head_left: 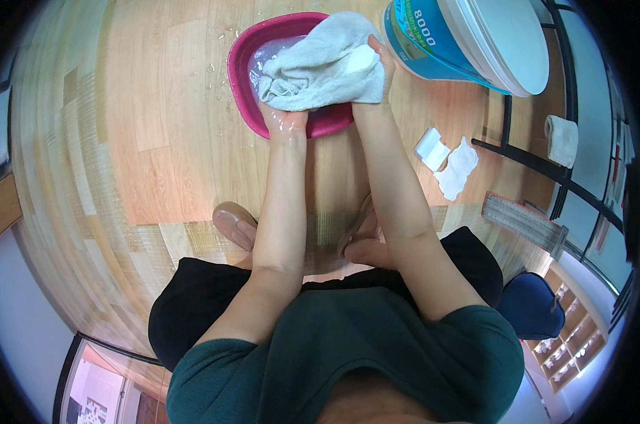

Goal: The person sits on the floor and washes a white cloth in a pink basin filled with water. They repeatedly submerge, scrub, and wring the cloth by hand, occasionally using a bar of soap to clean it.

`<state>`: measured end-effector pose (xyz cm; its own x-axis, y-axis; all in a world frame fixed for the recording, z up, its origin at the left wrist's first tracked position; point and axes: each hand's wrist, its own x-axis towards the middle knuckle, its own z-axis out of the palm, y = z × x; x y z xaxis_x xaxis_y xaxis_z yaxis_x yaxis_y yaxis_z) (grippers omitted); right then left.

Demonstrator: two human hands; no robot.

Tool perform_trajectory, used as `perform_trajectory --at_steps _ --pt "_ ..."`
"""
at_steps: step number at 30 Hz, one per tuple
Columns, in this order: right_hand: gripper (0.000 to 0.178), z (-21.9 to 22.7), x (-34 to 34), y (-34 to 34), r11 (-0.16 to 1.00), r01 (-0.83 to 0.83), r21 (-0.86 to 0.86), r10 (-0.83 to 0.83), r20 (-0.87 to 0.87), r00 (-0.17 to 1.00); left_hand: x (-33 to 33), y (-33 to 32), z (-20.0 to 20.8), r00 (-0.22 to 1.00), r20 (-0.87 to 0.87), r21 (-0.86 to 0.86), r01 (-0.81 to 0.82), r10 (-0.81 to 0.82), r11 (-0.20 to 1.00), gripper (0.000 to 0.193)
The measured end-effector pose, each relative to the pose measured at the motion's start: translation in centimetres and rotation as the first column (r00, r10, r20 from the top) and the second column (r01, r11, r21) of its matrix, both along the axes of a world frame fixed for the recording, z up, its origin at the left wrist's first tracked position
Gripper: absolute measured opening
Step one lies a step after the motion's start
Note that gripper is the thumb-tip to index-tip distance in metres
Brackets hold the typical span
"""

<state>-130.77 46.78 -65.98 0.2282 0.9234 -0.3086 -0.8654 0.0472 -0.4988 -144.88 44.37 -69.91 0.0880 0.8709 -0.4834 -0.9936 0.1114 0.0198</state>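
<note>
A wet, pale grey-white towel [320, 67] is bunched over a magenta plastic basin [241, 92] on the floor. My left hand [285, 121], wet, is under the towel's near left edge; its fingers are hidden in the cloth. At the towel's right side, my right hand [386, 67] is closed on the cloth, with part of its fingers showing over the edge. Right beside those fingers, a smooth white block [363, 59], apparently a bar of soap, lies against the towel. Cloudy, sudsy water [262, 60] shows in the basin's left part.
A large blue bucket [433, 49] with a white lid stands right of the basin. A small white block [431, 149] and a torn white piece [458, 168] lie on the wood-look floor [157, 106]. Farther right are a black metal rack [525, 161], folded white towel [561, 140] and grey flat pad [523, 222].
</note>
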Motion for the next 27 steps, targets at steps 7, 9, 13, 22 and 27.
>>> perform_trajectory --at_steps 7,9,13,22,27 --pt "0.042 1.2 2.0 0.3 0.990 0.138 0.021 -0.139 0.053 0.989 -1.2 0.8 2.6 0.995 -0.102 -0.134 -0.007 -0.007 0.991 0.039" --pt "0.041 1.6 1.9 -0.2 0.992 0.120 0.033 -0.121 0.043 0.992 -2.1 1.1 4.1 0.983 -0.185 -0.168 -0.016 -0.015 0.986 0.039" --pt "0.039 1.9 -1.3 -0.2 1.000 -0.016 0.009 0.016 -0.035 0.999 -2.3 1.7 -2.3 0.995 -0.096 0.285 -0.010 0.039 0.959 0.034" --pt "0.048 -0.4 -7.7 0.5 0.964 -0.174 -0.203 0.175 0.971 -0.164 1.9 -1.1 1.8 0.963 -0.136 0.228 0.258 -0.232 0.939 0.045" --pt "0.054 0.3 -4.9 3.7 0.932 -0.106 -0.348 0.318 0.920 -0.230 1.8 -0.9 4.6 0.948 -0.210 0.259 0.289 -0.238 0.922 0.052"
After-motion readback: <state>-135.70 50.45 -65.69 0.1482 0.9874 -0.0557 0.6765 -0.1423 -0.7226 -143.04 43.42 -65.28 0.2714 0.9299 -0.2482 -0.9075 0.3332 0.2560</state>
